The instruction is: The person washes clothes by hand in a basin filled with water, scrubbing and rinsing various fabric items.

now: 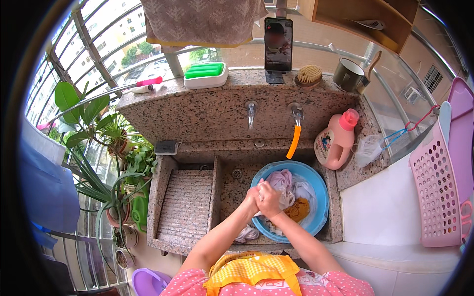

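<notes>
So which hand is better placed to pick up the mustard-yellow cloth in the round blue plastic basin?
Probably the right hand: it sits just beside the mustard-yellow cloth in the round blue plastic basin. The left hand is farther off, on the other side.

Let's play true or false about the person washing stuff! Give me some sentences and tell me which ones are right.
1. Both hands, the left hand and right hand, squeeze white cloth over the blue basin. True.
2. The detergent bottle is green. False: it is pink.
3. A phone stands on the stone ledge. True.
4. The laundry basket sits inside the sink. False: it stands at the right, outside it.
</notes>
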Motion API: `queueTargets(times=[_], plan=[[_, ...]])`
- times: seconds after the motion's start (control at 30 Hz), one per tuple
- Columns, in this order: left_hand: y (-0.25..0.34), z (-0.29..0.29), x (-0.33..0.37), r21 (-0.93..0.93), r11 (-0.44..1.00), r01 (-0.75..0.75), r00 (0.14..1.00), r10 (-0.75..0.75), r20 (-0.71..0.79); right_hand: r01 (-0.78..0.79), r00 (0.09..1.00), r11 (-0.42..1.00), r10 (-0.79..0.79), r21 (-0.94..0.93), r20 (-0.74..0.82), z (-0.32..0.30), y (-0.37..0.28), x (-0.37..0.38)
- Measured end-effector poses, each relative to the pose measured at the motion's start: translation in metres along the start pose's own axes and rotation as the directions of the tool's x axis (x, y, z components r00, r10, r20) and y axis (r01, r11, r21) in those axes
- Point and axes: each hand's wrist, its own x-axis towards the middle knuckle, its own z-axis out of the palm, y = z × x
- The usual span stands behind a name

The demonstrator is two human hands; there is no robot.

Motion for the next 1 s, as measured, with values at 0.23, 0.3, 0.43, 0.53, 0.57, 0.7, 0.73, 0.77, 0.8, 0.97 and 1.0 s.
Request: queueTargets(times=[0.23,0.3,0.43,0.53,0.57,0.7,0.73,0.77,0.8,0.97,1.0], plan=[[0.018,0.058,-0.02,0.29,0.905,0.312,0.937,-0.242,-0.253,-0.19,0.98,0.979,0.185,-0.074,-0.078,0.003,0.035,-0.006],[0.024,0.07,-0.03,-0.049,0.896,0.441,0.865,-0.439,-0.242,-0.218,0.975,0.969,0.212,-0.119,-0.06,-0.002,0.051,-0.001],[0.043,0.068,-0.039,0.214,0.927,0.307,0.947,-0.273,-0.172,-0.308,0.925,0.943,0.328,-0.128,0.191,-0.005,0.062,0.006],[0.056,0.068,-0.041,0.62,0.784,0.0,1.0,-0.004,0.005,-0.531,0.799,0.847,0.486,0.036,0.355,-0.016,0.077,0.011],[0.061,0.064,-0.04,0.73,0.683,0.033,0.994,-0.096,0.046,-0.545,0.777,0.836,0.477,0.061,0.41,-0.022,0.083,0.014],[0.101,0.065,-0.048,0.616,0.775,0.142,0.973,-0.222,0.056,-0.553,0.744,0.759,0.266,0.343,0.613,-0.056,0.074,0.031],[0.111,0.065,-0.05,0.501,0.855,0.133,0.985,-0.169,0.027,-0.574,0.721,0.744,0.262,0.342,0.641,-0.064,0.081,0.03],[0.116,0.061,-0.05,0.42,0.903,0.088,0.994,-0.107,0.022,-0.594,0.698,0.729,0.256,0.34,0.669,-0.072,0.09,0.027],[0.12,0.058,-0.049,0.334,0.942,0.036,0.999,-0.044,0.015,-0.613,0.673,0.715,0.25,0.336,0.696,-0.079,0.099,0.026],[0.118,0.038,-0.053,0.136,0.99,-0.04,0.999,0.04,0.002,-0.722,0.517,0.643,0.256,0.255,0.817,-0.088,0.112,0.017],[0.117,0.04,-0.053,0.098,0.994,-0.044,0.999,0.044,0.0,-0.718,0.546,0.641,0.277,0.271,0.79,-0.09,0.118,0.013]])
